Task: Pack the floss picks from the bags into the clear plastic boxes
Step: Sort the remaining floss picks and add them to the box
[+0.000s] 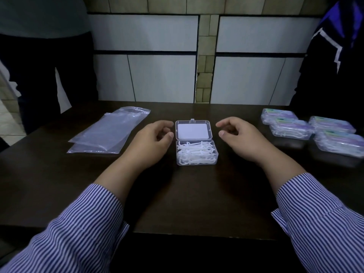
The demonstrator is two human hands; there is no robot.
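While both hands hover loosely curled and empty beside the box, its picks look light and springy. The thin lid seems best pinched at its front tab.

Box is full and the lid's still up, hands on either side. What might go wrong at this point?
1. Floss picks sit heaped to the rim of the open box; closing the lid may trap one and stop the latch.
2. The left hand and right hand flank the light box without holding it, so pressing the lid could slide it on the table.
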